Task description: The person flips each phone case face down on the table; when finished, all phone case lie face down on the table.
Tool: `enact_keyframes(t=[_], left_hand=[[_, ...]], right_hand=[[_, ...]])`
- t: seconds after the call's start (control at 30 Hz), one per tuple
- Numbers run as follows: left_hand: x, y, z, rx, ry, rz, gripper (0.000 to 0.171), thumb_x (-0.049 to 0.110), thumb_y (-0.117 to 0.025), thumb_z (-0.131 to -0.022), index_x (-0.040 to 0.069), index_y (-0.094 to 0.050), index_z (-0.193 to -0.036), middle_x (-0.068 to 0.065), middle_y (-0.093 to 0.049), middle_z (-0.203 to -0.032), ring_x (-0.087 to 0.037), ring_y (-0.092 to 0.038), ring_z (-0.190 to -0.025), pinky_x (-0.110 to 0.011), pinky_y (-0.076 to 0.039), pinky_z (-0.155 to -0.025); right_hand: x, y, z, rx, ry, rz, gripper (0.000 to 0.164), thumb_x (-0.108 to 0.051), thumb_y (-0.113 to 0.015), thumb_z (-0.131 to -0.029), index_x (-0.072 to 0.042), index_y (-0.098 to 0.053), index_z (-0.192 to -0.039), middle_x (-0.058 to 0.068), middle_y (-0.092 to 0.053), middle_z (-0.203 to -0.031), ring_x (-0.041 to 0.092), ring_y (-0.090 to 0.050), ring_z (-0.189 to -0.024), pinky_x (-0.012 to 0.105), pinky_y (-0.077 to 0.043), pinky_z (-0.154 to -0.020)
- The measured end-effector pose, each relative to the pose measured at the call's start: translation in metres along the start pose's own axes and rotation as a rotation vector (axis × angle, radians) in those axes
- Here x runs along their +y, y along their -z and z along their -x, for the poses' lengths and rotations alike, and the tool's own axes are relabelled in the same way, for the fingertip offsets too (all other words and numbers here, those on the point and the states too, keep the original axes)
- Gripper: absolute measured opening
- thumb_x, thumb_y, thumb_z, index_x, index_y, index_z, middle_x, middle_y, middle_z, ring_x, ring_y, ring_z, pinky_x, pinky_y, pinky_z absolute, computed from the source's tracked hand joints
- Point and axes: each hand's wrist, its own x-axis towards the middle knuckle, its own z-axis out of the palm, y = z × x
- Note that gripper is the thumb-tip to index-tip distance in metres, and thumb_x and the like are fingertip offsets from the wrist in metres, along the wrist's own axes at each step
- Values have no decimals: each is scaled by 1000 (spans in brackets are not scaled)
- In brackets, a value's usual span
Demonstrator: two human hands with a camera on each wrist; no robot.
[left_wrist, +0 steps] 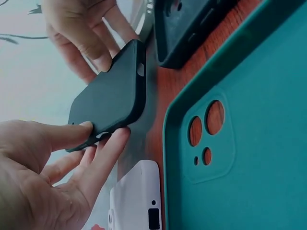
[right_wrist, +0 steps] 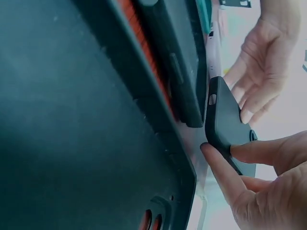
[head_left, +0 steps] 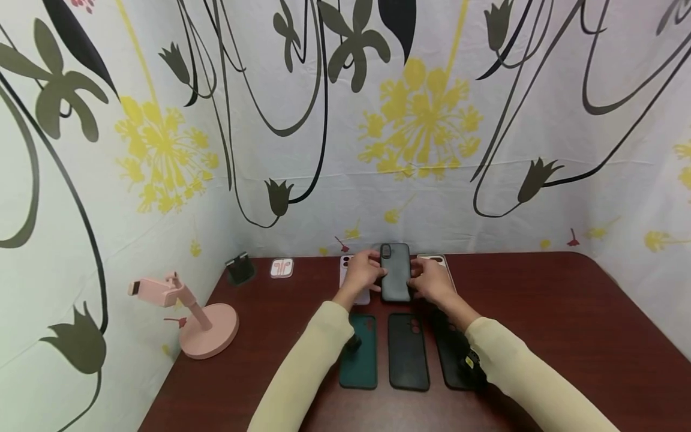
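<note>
Both hands hold a dark phone case (head_left: 396, 275) by its long sides, at the far side of the table. My left hand (head_left: 363, 273) pinches its left edge between thumb and fingers, as the left wrist view shows the case (left_wrist: 110, 96) too. Opposite, my right hand (right_wrist: 268, 177) pinches the other edge with thumb and forefinger. A pale lavender phone (left_wrist: 139, 196) lies beside the left hand, partly covered by it in the head view. Behind the right hand lies a light-framed phone (head_left: 436, 260), mostly hidden. What lies under the held case is unclear.
Nearer stand a teal phone case (head_left: 358, 354), a black phone case (head_left: 408, 354) and another black case (head_left: 453, 360), partly hidden by the right wrist. To the left are a pink phone stand (head_left: 207, 333), a white earphone box (head_left: 282, 268) and a small dark object (head_left: 240, 268).
</note>
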Motion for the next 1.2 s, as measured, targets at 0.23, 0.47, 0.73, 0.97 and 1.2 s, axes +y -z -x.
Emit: enact_keyframes(t=[0.23, 0.47, 0.73, 0.97, 1.2], left_hand=[[1, -6, -5, 57, -14, -123, 47, 3, -76, -96, 7, -64, -141, -17, -72, -118, -28, -74, -91, -36, -67, -58], [0, -6, -7, 90, 26, -174, 48, 5, -78, -95, 4, -64, -142, -17, -74, -121, -24, -75, -84, -35, -66, -57], [2, -7, -6, 91, 2, -245, 45, 4, -76, -96, 1, -65, -140, -22, -69, -135, -24, -75, -68, -32, -64, -54], [8, -12, -6, 90, -37, -448, 37, 8, -75, -98, 10, -56, -66, -9, -56, -56, -22, -71, -53, -27, -55, -47], [5, -19, -11, 73, -41, -581, 32, 9, -71, -98, 9, -67, -66, -4, -62, -51, -18, -62, -45, -28, -48, -44]], right_hand=[[0, -8, -7, 27, 27, 138, 56, -4, -74, -95, 8, -55, -146, 27, -72, -123, 18, -76, -72, 30, -64, -62], [-5, -12, -12, 24, 60, 294, 58, -5, -73, -94, 9, -55, -148, 30, -72, -127, 30, -75, -86, 37, -58, -70], [-6, -17, -15, 19, 40, 367, 50, -6, -72, -95, 6, -61, -143, 30, -69, -132, 41, -72, -111, 46, -62, -83], [-3, -12, -19, -16, 88, 404, 49, -5, -71, -95, 11, -61, -140, 32, -69, -129, 46, -69, -114, 53, -62, -90], [-1, -11, -19, -18, 122, 442, 46, 0, -70, -90, 11, -65, -134, 30, -71, -124, 45, -69, -113, 54, -61, -94]])
